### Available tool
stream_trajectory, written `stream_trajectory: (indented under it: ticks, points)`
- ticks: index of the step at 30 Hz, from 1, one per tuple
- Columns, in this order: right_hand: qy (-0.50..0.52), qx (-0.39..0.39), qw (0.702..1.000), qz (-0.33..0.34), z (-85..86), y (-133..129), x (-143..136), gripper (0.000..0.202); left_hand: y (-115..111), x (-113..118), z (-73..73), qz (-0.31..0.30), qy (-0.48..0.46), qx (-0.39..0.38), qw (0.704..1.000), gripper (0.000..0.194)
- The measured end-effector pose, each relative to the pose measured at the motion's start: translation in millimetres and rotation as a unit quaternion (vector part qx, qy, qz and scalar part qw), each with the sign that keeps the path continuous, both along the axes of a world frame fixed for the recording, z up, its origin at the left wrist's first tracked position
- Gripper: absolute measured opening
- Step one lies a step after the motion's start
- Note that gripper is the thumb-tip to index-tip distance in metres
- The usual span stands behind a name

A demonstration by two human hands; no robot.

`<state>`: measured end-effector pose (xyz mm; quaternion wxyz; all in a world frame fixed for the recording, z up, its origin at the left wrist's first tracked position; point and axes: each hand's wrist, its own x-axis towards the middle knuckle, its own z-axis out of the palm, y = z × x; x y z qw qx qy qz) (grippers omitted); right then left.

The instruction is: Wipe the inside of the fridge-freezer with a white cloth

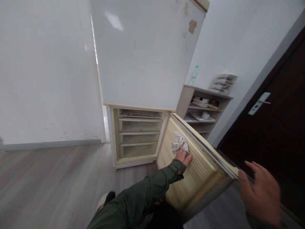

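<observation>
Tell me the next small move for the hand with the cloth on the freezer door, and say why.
Probably slide the left hand and its cloth down the ribbed inner face of the open freezer door. The cloth sits near the door's upper part, most of the yellowed panel lies below it, and the right hand is at the door's outer edge.

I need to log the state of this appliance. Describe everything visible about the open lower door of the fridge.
The lower freezer door stands swung open toward the camera, hinged on the right of the drawer compartment. Its inner liner is yellowed cream plastic with fine horizontal ribs, edged by a grey seal and a cream outer rim along the top. The left hand, in a green sleeve, presses a crumpled white cloth against the liner. The blurred right hand is at the door's outer corner; contact cannot be told.
</observation>
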<state>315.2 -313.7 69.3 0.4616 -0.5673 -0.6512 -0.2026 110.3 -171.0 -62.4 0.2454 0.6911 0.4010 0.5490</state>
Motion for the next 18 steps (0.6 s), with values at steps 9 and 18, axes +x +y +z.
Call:
stream_trajectory:
  ticks: [9,18]
  points:
    - [0.118,0.209,0.968,0.079,-41.8,46,-28,0.025,-156,48,-20.5,-0.129,-0.007,0.100,0.987,0.083]
    - [0.165,0.253,0.950,0.077,-42.5,56,-18,0.021,-66,35,-57.6,-0.030,0.102,-0.053,0.993,0.057]
